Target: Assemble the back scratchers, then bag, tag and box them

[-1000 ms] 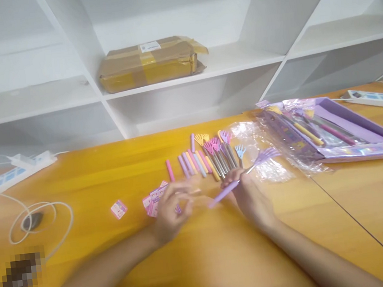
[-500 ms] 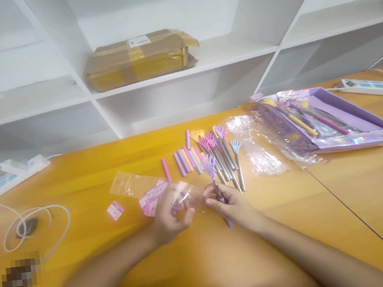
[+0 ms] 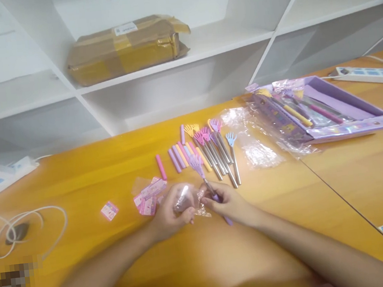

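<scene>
My left hand (image 3: 167,219) is closed on a clear plastic bag (image 3: 183,200), which bunches up between my two hands. In my right hand (image 3: 234,205) is a purple back scratcher (image 3: 197,165), its claw end pointing up and away, its purple grip showing below the palm. The right fingertips also touch the bag's edge. Pink printed cards (image 3: 145,197) lie beside the left hand, partly hidden by it. Beyond the hands lie several coloured grip sleeves (image 3: 176,158) and a cluster of metal-stemmed back scratchers (image 3: 218,154).
At the right, a purple display box (image 3: 357,130) holds bagged back scratchers. Clear plastic bags (image 3: 260,147) lie left of it. A single card (image 3: 109,210) and a coiled white cable (image 3: 65,225) are at the left. A taped carton (image 3: 123,50) sits on the shelf.
The clear bag, earlier stretched out leftward over the cards, is now gathered between my hands, with the right fingertips at its edge. The whole view has shifted slightly.
</scene>
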`<state>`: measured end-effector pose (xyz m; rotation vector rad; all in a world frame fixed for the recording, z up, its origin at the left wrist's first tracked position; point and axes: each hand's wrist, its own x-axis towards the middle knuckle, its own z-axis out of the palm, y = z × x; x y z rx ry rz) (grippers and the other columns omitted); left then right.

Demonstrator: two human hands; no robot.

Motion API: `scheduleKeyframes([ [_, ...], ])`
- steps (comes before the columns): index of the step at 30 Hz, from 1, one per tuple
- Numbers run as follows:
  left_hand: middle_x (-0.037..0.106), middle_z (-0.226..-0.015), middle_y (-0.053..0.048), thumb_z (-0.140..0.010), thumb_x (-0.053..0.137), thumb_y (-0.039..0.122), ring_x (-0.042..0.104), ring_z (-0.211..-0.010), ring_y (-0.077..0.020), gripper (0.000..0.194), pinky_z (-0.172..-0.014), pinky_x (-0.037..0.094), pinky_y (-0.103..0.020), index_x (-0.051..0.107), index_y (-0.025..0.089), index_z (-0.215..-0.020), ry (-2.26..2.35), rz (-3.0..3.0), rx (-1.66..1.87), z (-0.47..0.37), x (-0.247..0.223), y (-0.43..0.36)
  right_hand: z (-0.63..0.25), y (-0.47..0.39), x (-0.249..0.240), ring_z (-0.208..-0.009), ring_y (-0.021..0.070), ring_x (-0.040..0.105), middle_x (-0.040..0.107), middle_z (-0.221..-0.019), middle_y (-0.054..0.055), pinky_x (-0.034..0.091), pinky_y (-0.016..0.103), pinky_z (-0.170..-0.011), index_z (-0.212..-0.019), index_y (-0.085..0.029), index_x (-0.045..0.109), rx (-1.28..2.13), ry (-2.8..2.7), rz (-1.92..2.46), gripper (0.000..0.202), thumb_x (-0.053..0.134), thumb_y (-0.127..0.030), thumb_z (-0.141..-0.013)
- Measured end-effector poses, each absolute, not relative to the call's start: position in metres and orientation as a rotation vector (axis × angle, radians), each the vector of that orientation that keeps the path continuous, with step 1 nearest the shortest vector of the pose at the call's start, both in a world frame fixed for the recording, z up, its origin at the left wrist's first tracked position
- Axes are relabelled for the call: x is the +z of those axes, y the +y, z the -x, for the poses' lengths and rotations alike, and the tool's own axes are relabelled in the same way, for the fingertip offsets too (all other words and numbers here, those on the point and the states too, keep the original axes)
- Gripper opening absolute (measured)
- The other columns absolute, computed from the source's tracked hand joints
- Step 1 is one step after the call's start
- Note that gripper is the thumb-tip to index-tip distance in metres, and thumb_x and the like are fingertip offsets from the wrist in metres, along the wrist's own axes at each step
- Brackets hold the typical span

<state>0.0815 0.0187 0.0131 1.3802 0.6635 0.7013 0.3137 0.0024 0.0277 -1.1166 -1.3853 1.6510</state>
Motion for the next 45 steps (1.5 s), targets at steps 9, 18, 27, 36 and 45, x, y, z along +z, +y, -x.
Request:
scheduleKeyframes([
  [9,0.070,-0.126,-0.009,-0.086,0.087,0.037,0.069,-0.112,-0.0269,0.067,-0.100,0.057,-0.039,0.058,0.028,-0.145,0.754,-1.705,0.618,-0.077,0.017,0.026,-0.317,0.005,0.027,-0.048,0.0048,0.041,0.052,-0.067,-0.005,0.030,0.020,-0.043,-0.090,-0.018,0.056,1.735,-1.404,1.096,0.055,0.073,-0.070,-0.092],
  [18,0.068,-0.132,-0.009,-0.082,0.091,0.043,0.068,-0.115,-0.0259,0.064,-0.097,0.056,-0.037,0.064,0.030,-0.139,0.745,-1.604,0.594,-0.076,0.008,0.024,-0.311,0.007,0.024,-0.057,0.0061,0.041,0.049,-0.066,-0.005,0.032,0.019,-0.050,-0.080,-0.018,0.053,1.750,-1.285,1.153,0.065,0.090,-0.070,-0.072],
  [27,0.069,-0.119,-0.008,-0.084,0.089,0.039,0.070,-0.102,-0.0216,0.047,-0.089,0.060,-0.035,0.067,0.025,-0.124,0.840,-1.445,0.789,-0.081,0.014,0.027,-0.314,0.008,0.032,-0.051,0.0064,0.042,0.054,-0.073,-0.003,0.029,0.020,-0.042,-0.093,-0.019,0.057,1.622,-1.283,1.263,0.056,0.082,-0.069,-0.083],
  [36,0.072,-0.115,-0.003,-0.084,0.089,0.036,0.071,-0.108,-0.0207,0.055,-0.100,0.057,-0.036,0.061,0.028,-0.130,0.994,-1.322,0.928,-0.080,0.012,0.032,-0.367,0.021,0.043,-0.049,0.0081,0.032,0.039,-0.063,-0.006,0.025,0.023,-0.046,-0.112,-0.014,0.067,1.566,-1.462,1.119,0.059,0.049,-0.071,-0.106],
  [45,0.072,-0.119,-0.004,-0.083,0.090,0.037,0.071,-0.112,-0.0211,0.059,-0.103,0.058,-0.036,0.060,0.028,-0.133,0.981,-1.265,0.944,-0.082,0.010,0.034,-0.378,0.026,0.041,-0.066,0.0114,0.044,0.049,-0.074,-0.002,0.036,0.024,-0.065,-0.108,-0.017,0.065,1.561,-1.850,1.108,0.051,0.043,-0.063,-0.112],
])
